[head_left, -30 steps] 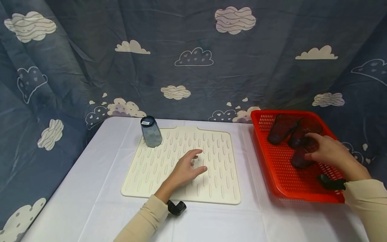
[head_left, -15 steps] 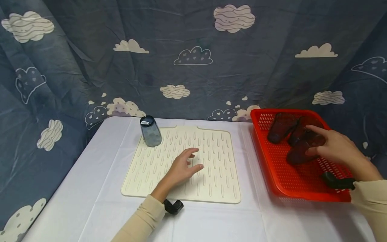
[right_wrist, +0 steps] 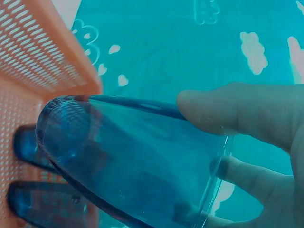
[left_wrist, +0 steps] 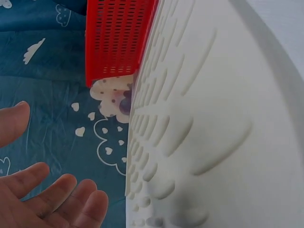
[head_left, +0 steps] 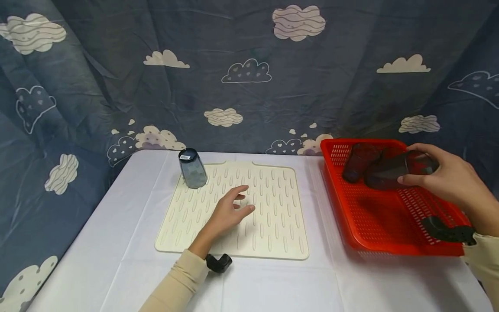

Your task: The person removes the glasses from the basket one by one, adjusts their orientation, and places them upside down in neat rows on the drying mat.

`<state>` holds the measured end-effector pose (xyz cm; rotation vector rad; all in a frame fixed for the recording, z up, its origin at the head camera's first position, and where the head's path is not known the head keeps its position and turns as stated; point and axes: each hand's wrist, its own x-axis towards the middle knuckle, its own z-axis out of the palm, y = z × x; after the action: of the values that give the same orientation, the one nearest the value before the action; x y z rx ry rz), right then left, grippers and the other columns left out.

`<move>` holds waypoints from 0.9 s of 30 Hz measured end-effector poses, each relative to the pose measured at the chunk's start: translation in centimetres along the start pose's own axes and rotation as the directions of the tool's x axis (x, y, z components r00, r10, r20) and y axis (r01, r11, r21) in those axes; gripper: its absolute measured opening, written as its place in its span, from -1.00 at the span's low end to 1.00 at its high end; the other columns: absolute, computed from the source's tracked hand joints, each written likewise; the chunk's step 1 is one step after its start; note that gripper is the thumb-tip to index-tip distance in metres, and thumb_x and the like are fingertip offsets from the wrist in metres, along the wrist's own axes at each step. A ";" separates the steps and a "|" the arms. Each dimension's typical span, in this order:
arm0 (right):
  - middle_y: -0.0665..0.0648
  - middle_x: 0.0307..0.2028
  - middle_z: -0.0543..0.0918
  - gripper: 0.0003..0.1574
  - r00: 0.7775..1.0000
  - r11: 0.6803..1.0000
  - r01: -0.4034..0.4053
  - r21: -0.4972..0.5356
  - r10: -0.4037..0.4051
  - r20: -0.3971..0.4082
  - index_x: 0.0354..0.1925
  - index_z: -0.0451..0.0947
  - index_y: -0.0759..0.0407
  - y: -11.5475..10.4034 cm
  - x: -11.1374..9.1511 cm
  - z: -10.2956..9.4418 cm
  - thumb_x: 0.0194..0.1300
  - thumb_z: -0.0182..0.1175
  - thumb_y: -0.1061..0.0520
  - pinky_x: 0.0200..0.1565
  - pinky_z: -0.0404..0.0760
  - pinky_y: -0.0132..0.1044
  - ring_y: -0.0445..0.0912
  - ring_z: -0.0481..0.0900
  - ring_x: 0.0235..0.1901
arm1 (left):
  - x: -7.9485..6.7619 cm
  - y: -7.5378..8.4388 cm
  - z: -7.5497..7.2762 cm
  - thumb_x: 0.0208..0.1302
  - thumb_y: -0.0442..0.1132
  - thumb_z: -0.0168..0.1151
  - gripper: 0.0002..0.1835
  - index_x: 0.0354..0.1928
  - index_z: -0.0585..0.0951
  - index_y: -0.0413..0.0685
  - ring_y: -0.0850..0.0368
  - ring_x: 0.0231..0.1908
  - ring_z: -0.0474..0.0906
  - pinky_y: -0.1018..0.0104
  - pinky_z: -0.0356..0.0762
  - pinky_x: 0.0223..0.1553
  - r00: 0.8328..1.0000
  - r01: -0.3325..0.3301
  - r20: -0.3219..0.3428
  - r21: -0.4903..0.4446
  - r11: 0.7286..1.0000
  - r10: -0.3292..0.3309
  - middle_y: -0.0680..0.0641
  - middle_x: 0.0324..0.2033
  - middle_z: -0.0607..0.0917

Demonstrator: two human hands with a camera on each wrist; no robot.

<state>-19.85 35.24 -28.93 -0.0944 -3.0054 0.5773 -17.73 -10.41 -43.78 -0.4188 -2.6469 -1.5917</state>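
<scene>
My right hand (head_left: 452, 177) grips a blue drinking glass (right_wrist: 137, 156) near its rim, thumb on one side and fingers on the other. In the head view this glass lies tilted above the red basket (head_left: 352, 225), its base pointing left. Behind it, two more glasses lie in the basket; one dark glass (head_left: 358, 162) shows at the back left, the other is mostly covered. Over the cream drying mat (head_left: 273, 234) hovers my left hand (head_left: 224, 212), fingers loosely bent and holding nothing. Another blue glass (head_left: 193, 170) stands upside down on the mat's far left corner.
A white cloth covers the table (head_left: 117, 260). The basket's raised walls stand right of the mat. Behind the table hangs a dark blue curtain (head_left: 249, 104) with a cloud print. Each wrist bears a small black camera mount (head_left: 219, 263).
My right hand has lifted the glass up from the basket floor, moving slightly right and tilting it. My left hand has drifted a little left.
</scene>
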 end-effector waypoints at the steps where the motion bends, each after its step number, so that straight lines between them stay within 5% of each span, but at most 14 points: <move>1: 0.57 0.21 0.33 0.16 1.000 1.000 -0.001 0.004 0.001 -0.002 0.52 0.02 0.22 -0.2 -0.1 -0.1 0.18 0.39 -0.12 -0.13 0.37 0.41 0.46 0.32 0.03 | 0.0 0.0 -0.1 0.29 -0.18 0.32 -0.35 0.40 0.37 -0.07 -0.10 0.26 0.51 -0.05 0.59 0.18 1.000 0.004 -0.004 -0.004 1.000 -0.004 -0.12 0.37 0.46; 16: 0.52 0.41 0.21 0.17 1.000 0.995 0.013 0.104 -0.012 -0.016 0.57 -0.02 -0.05 -4.2 -0.1 -1.2 0.20 0.35 -0.26 -0.03 0.35 0.48 0.43 0.25 0.18 | -0.5 0.0 -1.0 0.30 -0.19 0.32 -0.36 0.40 0.39 -0.01 -0.07 0.28 0.51 0.01 0.59 0.19 0.997 0.062 -0.032 -0.035 0.997 -0.063 -0.08 0.37 0.47; 23: 0.40 0.29 0.39 0.12 0.996 0.976 0.074 0.204 -0.081 0.027 0.54 0.03 -0.15 -6.8 0.2 -0.7 0.19 0.37 -0.25 -0.10 0.54 0.11 0.28 0.44 0.12 | -0.4 -0.1 -1.5 0.33 -0.21 0.28 -0.41 0.38 0.40 -0.10 -0.16 0.27 0.51 -0.05 0.56 0.21 0.999 0.040 -0.024 -0.110 0.993 -0.043 -0.17 0.34 0.49; 27: 0.37 0.32 0.39 0.09 0.993 0.961 0.087 0.261 -0.104 0.053 0.54 0.04 -0.18 -8.4 0.4 -0.1 0.20 0.38 -0.20 -0.05 0.58 0.12 0.27 0.46 0.12 | -0.2 -0.3 -1.5 0.34 -0.21 0.28 -0.42 0.37 0.41 -0.11 -0.19 0.26 0.51 -0.10 0.52 0.25 0.998 0.059 -0.021 -0.152 0.987 -0.063 -0.19 0.32 0.51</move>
<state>-20.62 27.47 -25.68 0.0873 -2.9443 0.9719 -17.74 -11.94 -43.36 -0.3213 -2.5536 -1.8102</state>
